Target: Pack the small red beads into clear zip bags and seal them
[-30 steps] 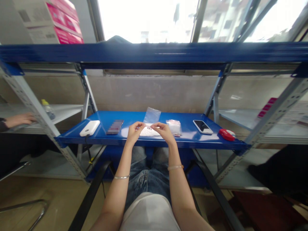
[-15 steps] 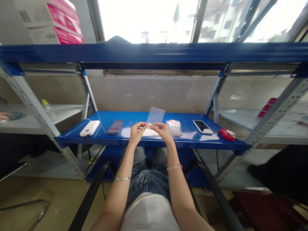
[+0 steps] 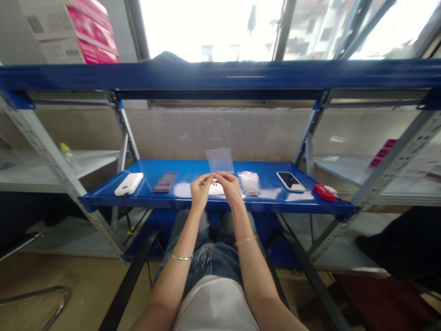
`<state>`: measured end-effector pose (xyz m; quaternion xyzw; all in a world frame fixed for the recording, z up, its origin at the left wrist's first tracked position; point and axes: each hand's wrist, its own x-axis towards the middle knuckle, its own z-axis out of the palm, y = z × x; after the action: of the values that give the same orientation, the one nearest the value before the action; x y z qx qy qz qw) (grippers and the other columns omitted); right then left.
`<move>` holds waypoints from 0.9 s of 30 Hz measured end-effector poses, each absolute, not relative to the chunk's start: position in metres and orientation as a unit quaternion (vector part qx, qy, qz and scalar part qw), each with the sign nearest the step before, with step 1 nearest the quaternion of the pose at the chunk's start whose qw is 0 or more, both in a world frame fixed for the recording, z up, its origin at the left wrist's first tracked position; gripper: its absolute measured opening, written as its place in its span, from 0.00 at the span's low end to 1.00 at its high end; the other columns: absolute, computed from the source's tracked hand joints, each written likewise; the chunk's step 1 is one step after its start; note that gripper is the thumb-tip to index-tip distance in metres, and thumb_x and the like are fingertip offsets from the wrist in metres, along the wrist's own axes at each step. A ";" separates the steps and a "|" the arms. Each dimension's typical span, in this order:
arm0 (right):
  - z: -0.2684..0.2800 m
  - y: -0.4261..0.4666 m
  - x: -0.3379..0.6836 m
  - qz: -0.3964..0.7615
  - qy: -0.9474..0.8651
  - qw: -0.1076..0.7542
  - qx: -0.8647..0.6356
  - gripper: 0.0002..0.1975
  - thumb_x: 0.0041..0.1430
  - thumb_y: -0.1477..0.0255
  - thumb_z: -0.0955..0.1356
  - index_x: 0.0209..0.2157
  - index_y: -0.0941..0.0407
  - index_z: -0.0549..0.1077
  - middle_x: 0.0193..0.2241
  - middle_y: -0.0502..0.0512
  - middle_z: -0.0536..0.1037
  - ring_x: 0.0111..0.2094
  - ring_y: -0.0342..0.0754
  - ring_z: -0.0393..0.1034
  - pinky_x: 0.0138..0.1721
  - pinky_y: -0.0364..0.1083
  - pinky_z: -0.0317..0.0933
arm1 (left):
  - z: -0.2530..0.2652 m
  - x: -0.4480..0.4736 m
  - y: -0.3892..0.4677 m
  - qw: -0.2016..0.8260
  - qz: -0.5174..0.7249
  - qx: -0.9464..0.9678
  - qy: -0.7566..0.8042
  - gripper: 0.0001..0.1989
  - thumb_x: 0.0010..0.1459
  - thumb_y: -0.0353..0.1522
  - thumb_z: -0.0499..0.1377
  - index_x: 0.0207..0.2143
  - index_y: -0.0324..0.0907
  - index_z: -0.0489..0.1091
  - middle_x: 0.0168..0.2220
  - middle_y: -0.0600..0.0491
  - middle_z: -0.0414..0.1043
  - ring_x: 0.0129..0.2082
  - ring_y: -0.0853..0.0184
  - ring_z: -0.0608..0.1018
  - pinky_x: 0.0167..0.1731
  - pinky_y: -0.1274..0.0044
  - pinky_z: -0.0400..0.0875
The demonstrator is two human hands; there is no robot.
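Both hands meet above the blue table [image 3: 193,165], close to its front edge. My left hand [image 3: 200,187] is closed in a pinch, fingertips at the lower edge of a clear plastic bag [image 3: 220,160]. From the other side my right hand [image 3: 229,185] also pinches that edge, so the bag stands up behind the fingers. Exactly where each fingertip grips is hidden. Below them lies a white sheet [image 3: 216,191] with several tiny dark bits on it, too small to name. A packet of clear bags [image 3: 250,182] rests to the right of my right hand.
On the left are a white power bank [image 3: 129,184] with a cable and a blurred-out dark flat object [image 3: 165,182]. To the right lie a white phone [image 3: 290,181] and a red-and-white object [image 3: 325,192]. A blue shelf beam [image 3: 220,78] crosses above; metal posts flank the table.
The clear bag has shifted left and slightly up, and now leans left instead of right. My hands have drawn closer together, the left moving right and the right moving left.
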<state>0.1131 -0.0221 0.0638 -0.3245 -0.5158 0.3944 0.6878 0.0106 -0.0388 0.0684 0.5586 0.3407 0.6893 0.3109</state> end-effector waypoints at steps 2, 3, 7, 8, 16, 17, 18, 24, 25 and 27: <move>0.063 -0.022 0.106 0.409 -0.489 0.698 -0.325 0.12 0.41 0.61 0.73 0.26 0.55 0.76 0.31 0.54 0.78 0.34 0.48 0.70 0.36 0.46 0.64 | 0.069 0.012 -0.039 0.300 0.704 0.543 0.345 0.13 0.51 0.40 0.59 0.32 0.40 0.76 0.32 0.51 0.77 0.31 0.66 0.76 0.33 0.76 0.68; 0.064 -0.022 0.103 0.416 -0.478 0.703 -0.323 0.12 0.41 0.62 0.73 0.26 0.55 0.76 0.30 0.54 0.78 0.34 0.48 0.70 0.36 0.46 0.64 | 0.069 0.012 -0.039 0.293 0.708 0.539 0.350 0.13 0.52 0.40 0.59 0.32 0.40 0.75 0.32 0.51 0.77 0.31 0.66 0.76 0.32 0.76 0.68; 0.068 -0.028 0.096 0.421 -0.457 0.717 -0.315 0.11 0.40 0.64 0.73 0.25 0.56 0.77 0.30 0.54 0.78 0.35 0.49 0.71 0.36 0.46 0.64 | 0.068 0.010 -0.039 0.236 0.705 0.549 0.383 0.12 0.54 0.39 0.57 0.30 0.40 0.74 0.29 0.52 0.75 0.32 0.66 0.75 0.33 0.77 0.67; 0.069 -0.029 0.096 0.415 -0.457 0.719 -0.320 0.11 0.40 0.64 0.73 0.25 0.56 0.77 0.30 0.54 0.79 0.35 0.49 0.71 0.36 0.46 0.64 | 0.068 0.011 -0.039 0.218 0.703 0.554 0.389 0.11 0.55 0.39 0.57 0.29 0.40 0.73 0.29 0.52 0.75 0.32 0.67 0.75 0.34 0.77 0.67; 0.068 -0.029 0.096 0.385 -0.434 0.748 -0.322 0.13 0.38 0.63 0.74 0.23 0.58 0.76 0.27 0.53 0.78 0.33 0.47 0.70 0.34 0.45 0.63 | 0.065 0.017 -0.039 0.137 0.707 0.559 0.411 0.11 0.57 0.38 0.55 0.28 0.40 0.69 0.27 0.53 0.72 0.31 0.69 0.73 0.36 0.78 0.66; 0.068 -0.029 0.097 0.387 -0.430 0.752 -0.317 0.12 0.37 0.64 0.74 0.23 0.58 0.76 0.27 0.53 0.78 0.32 0.47 0.70 0.33 0.44 0.63 | 0.064 0.017 -0.038 0.130 0.707 0.557 0.415 0.11 0.57 0.38 0.55 0.28 0.40 0.69 0.27 0.53 0.72 0.31 0.69 0.73 0.36 0.78 0.66; 0.067 -0.028 0.097 0.389 -0.426 0.754 -0.313 0.12 0.37 0.64 0.74 0.23 0.58 0.75 0.27 0.52 0.78 0.32 0.46 0.70 0.32 0.44 0.62 | 0.063 0.017 -0.038 0.124 0.707 0.556 0.419 0.10 0.57 0.37 0.55 0.28 0.40 0.70 0.27 0.53 0.72 0.31 0.69 0.73 0.37 0.77 0.66; 0.067 -0.027 0.101 0.389 -0.424 0.754 -0.317 0.11 0.36 0.65 0.74 0.22 0.58 0.75 0.25 0.51 0.77 0.29 0.44 0.68 0.30 0.43 0.60 | 0.062 0.016 -0.037 0.106 0.701 0.559 0.430 0.10 0.57 0.37 0.55 0.29 0.41 0.70 0.28 0.53 0.73 0.30 0.69 0.73 0.37 0.77 0.66; 0.067 -0.027 0.102 0.390 -0.424 0.755 -0.315 0.11 0.36 0.65 0.74 0.21 0.58 0.75 0.25 0.51 0.77 0.29 0.44 0.67 0.30 0.43 0.60 | 0.062 0.017 -0.037 0.102 0.701 0.559 0.430 0.10 0.57 0.38 0.55 0.29 0.41 0.70 0.28 0.53 0.73 0.30 0.69 0.73 0.37 0.77 0.66; 0.067 -0.027 0.103 0.396 -0.422 0.755 -0.308 0.11 0.37 0.66 0.75 0.21 0.58 0.75 0.24 0.50 0.76 0.28 0.43 0.66 0.29 0.42 0.59 | 0.062 0.016 -0.038 0.094 0.702 0.558 0.433 0.10 0.57 0.38 0.55 0.29 0.41 0.70 0.28 0.53 0.73 0.30 0.69 0.73 0.37 0.77 0.66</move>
<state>0.1030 -0.0269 0.0668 -0.3084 -0.4219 0.3959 0.7551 0.0164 -0.0378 0.0619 0.5582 0.4325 0.7018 0.0938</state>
